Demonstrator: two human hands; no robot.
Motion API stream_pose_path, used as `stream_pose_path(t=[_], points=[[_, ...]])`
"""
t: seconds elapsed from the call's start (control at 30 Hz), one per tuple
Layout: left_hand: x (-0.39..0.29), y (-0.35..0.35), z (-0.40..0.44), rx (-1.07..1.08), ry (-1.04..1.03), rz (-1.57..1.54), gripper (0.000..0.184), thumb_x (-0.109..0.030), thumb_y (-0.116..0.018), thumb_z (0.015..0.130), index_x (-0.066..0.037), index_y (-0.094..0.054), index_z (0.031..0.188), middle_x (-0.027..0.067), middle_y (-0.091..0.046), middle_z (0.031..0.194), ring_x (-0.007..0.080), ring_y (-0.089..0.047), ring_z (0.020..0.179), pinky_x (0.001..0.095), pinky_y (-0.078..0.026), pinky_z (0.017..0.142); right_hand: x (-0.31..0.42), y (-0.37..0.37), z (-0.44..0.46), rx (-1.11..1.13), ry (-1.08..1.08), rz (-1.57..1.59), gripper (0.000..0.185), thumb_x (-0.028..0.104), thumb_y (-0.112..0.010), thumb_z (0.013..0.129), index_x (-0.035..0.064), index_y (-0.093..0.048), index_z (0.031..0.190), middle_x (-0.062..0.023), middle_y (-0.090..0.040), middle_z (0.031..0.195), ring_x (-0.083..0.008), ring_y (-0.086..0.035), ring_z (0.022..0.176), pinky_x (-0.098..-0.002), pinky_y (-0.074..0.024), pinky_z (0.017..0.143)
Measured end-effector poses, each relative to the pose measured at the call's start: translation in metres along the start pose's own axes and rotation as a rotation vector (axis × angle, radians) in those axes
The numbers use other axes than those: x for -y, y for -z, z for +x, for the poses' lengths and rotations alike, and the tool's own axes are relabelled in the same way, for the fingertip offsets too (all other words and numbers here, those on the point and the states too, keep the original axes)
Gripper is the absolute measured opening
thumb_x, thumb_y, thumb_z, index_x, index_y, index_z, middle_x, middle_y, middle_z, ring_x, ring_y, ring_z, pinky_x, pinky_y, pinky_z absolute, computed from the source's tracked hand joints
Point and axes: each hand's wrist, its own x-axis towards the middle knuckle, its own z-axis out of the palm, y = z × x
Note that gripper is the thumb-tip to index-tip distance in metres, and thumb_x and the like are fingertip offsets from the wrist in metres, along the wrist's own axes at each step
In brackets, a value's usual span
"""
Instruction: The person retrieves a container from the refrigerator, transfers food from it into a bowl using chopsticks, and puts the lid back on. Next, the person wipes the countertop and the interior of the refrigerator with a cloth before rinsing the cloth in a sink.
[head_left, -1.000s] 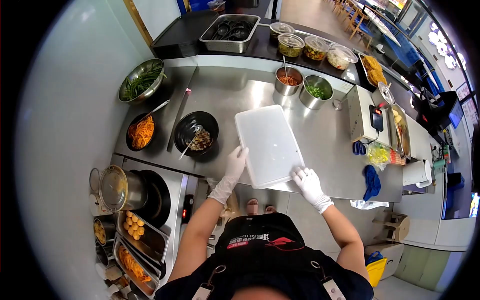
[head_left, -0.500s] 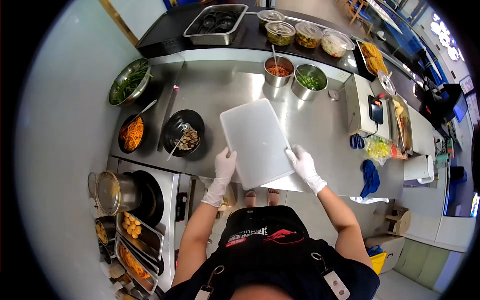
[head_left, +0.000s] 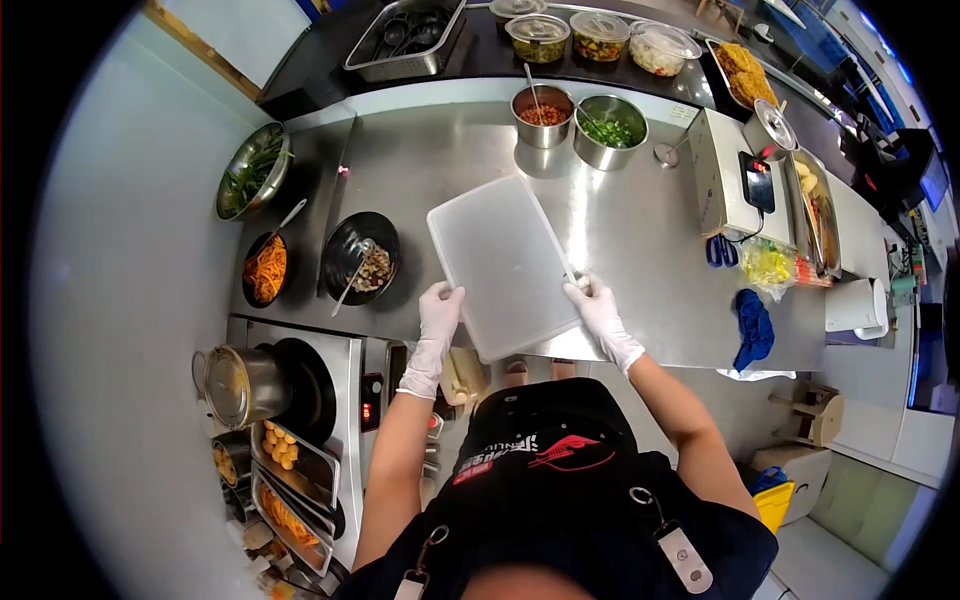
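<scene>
Both hands wear white gloves and hold a translucent white rectangular plastic lid (head_left: 505,270) over the front of the steel counter, its far end turned to the left. My left hand (head_left: 439,312) is closed on its left edge near the front corner, thumb on top. On the right edge, my right hand (head_left: 598,313) is closed too, with some fingers hidden beneath. To the left of the lid stands a black bowl (head_left: 345,240) of chopped food with a spoon in it.
Behind the lid stand steel pots of red food (head_left: 543,116) and chopped greens (head_left: 611,133). A white box (head_left: 735,175), blue scissors (head_left: 722,250) and a blue cloth (head_left: 753,330) sit to the right. Shredded orange food (head_left: 267,270) and a bowl of green vegetables (head_left: 253,170) are left.
The view has shifted a little, and the lid sits slightly higher and further left in it. Both hands keep their hold on its edges.
</scene>
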Motion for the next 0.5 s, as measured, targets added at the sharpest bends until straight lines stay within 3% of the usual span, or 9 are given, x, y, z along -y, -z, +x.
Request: stream_pose_path(t=[0.07,0.1,0.27,0.3,0.33,0.4,0.43,0.47,0.5], points=[[-0.003,0.0,0.004,-0.004,0.026,0.009,0.025,-0.009,-0.065,0.081,0.006,-0.062,0.1,0.0089,-0.067,0.084,0.014,-0.062,0.074,0.027,-0.05,0.067,0.019,0.011,-0.014,0.054,-0.085,0.009,0.024,0.02,-0.068,0.083,0.0056,-0.051,0.076,0.0012,-0.05,0.066,-0.0074,-0.044,0.058,-0.024,-0.0404,0.051],[-0.002,0.001,0.003,0.0,0.033,0.02,0.025,-0.01,-0.065,0.081,0.006,-0.061,0.1,0.0096,-0.067,0.085,0.0145,-0.062,0.075,0.0272,-0.05,0.068,0.041,0.016,-0.027,0.078,-0.217,-0.004,0.024,0.019,-0.068,0.084,0.0043,-0.05,0.078,-0.001,-0.05,0.067,-0.0089,-0.049,0.058,-0.0246,-0.0473,0.046],[0.015,0.005,-0.017,-0.007,0.038,0.019,0.032,-0.016,-0.069,0.08,0.007,-0.059,0.1,0.0133,-0.066,0.091,0.0168,-0.063,0.079,0.0292,-0.051,0.071,0.014,0.018,-0.038,0.119,-0.229,0.075,0.023,0.015,-0.066,0.085,0.004,-0.048,0.077,-0.0025,-0.049,0.067,-0.0102,-0.05,0.053,-0.0255,-0.0517,0.042],[-0.015,0.005,-0.044,0.059,0.145,-0.004,0.042,-0.021,-0.072,0.079,0.008,-0.057,0.105,0.0147,-0.065,0.095,0.0181,-0.062,0.084,0.0307,-0.051,0.074,0.014,0.018,-0.043,0.128,-0.237,0.075,0.023,0.015,-0.066,0.085,0.0039,-0.048,0.077,-0.0025,-0.049,0.067,-0.0103,-0.05,0.053,-0.0255,-0.0519,0.042],[0.019,0.005,-0.048,0.045,0.064,0.084,0.051,-0.024,-0.073,0.077,0.008,-0.055,0.112,0.0152,-0.065,0.099,0.0199,-0.062,0.088,0.0307,-0.05,0.077,0.013,0.019,-0.046,0.134,-0.243,0.075,0.023,0.015,-0.066,0.085,0.0038,-0.048,0.077,-0.0025,-0.049,0.067,-0.0103,-0.05,0.053,-0.0255,-0.052,0.042],[0.006,0.0,-0.095,0.225,0.255,-0.062,0.064,-0.031,-0.074,0.077,0.008,-0.05,0.122,0.0154,-0.062,0.109,0.0215,-0.061,0.098,0.0314,-0.048,0.084,0.007,0.02,-0.05,0.209,-0.284,0.029,0.022,0.016,-0.066,0.085,0.0035,-0.05,0.078,-0.0075,-0.056,0.072,-0.0127,-0.056,0.057,-0.027,-0.0516,0.044],[0.04,-0.005,-0.103,0.272,0.354,-0.116,0.062,-0.031,-0.07,0.081,0.004,-0.047,0.127,0.0118,-0.061,0.114,0.0195,-0.059,0.103,0.0332,-0.047,0.086,0.009,0.021,-0.051,0.255,-0.332,0.018,0.022,0.017,-0.066,0.085,0.0034,-0.05,0.079,-0.009,-0.058,0.075,-0.0134,-0.058,0.058,-0.0274,-0.0515,0.045],[0.033,-0.009,-0.115,0.282,0.466,-0.368,0.054,-0.029,-0.066,0.084,0.001,-0.048,0.126,0.0098,-0.06,0.115,0.0196,-0.058,0.104,0.0343,-0.047,0.086,0.013,0.023,-0.051,0.301,-0.38,0.005,0.022,0.017,-0.066,0.086,0.0034,-0.051,0.079,-0.0106,-0.06,0.077,-0.014,-0.06,0.059,-0.0277,-0.0513,0.045],[0.025,-0.013,-0.127,0.271,0.588,-0.611,0.047,-0.027,-0.062,0.087,-0.003,-0.05,0.125,0.0078,-0.059,0.116,0.0197,-0.057,0.105,0.0355,-0.047,0.087,0.027,0.028,-0.05,0.386,-0.414,-0.134,0.025,0.023,-0.067,0.085,0.0016,-0.055,0.089,-0.0121,-0.063,0.083,-0.0183,-0.064,0.067,-0.0302,-0.0521,0.054]])
